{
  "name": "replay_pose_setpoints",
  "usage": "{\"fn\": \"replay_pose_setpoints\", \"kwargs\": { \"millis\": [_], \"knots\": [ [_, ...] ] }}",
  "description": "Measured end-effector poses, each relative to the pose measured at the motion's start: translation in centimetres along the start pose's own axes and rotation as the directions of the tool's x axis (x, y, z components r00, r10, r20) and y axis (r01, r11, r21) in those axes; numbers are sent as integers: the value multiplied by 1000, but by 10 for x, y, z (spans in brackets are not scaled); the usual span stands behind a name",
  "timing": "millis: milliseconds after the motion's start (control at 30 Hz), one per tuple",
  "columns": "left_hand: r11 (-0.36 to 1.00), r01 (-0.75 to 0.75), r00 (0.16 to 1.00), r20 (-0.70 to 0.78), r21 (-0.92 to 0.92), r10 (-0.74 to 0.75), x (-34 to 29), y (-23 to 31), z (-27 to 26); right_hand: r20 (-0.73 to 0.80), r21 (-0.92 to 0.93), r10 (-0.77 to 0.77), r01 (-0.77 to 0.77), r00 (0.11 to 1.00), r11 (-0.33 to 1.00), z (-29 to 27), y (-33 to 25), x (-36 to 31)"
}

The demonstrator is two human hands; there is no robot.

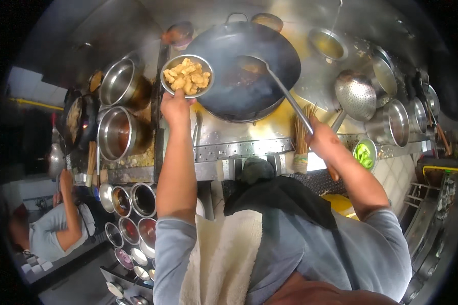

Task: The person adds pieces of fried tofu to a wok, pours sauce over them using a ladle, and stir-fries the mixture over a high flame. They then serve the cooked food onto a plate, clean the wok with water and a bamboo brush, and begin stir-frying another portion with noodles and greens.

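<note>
My left hand (177,109) grips the near rim of a steel bowl (210,67). Golden fried pieces (187,76) fill that bowl, which is held over the left side of a large dark wok (219,46). In my right hand (322,140) is the long handle of a ladle (287,93). Its head lies in the wok, where a little reddish-brown sauce (249,71) shows through steam. A bamboo brush (301,137) stands upright just left of my right hand. Right of that forearm sits a bowl of cut green vegetables (363,154).
A perforated skimmer (356,94) and steel pots (389,122) stand at the right. On the left are two deep pots (116,133) and several seasoning bowls (143,199). Farther left, another person (56,229) works at a second wok (75,119). A bowl of yellowish liquid (328,46) stands behind.
</note>
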State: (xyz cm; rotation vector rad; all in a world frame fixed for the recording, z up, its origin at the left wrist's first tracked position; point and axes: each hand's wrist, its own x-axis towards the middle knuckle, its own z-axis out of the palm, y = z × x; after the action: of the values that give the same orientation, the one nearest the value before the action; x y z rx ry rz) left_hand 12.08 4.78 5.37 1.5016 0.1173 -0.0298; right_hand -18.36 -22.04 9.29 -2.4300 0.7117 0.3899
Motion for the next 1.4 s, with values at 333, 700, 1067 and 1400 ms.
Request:
{"fn": "replay_pose_setpoints", "kwargs": {
  "millis": [333, 700, 1067, 1400],
  "knots": [
    [907, 184, 978, -23, -379, -208, -50, -17, -38, 209, 974, -163, -190, 964, 122, -33, 5, -39],
    [925, 218, 885, -337, -310, -322, -143, -34, -161, 391, 880, -553, -123, 736, 459, -22, -181, 17],
    [960, 5, 806, -568, -281, -170, -161, -21, -270, 433, 393, -634, 500, 641, 772, 53, -329, 46],
    [946, 32, 775, -589, -322, -227, -207, -36, -281, 573, -354, -565, 801, 594, 483, 150, -467, 84]
  ]
}}
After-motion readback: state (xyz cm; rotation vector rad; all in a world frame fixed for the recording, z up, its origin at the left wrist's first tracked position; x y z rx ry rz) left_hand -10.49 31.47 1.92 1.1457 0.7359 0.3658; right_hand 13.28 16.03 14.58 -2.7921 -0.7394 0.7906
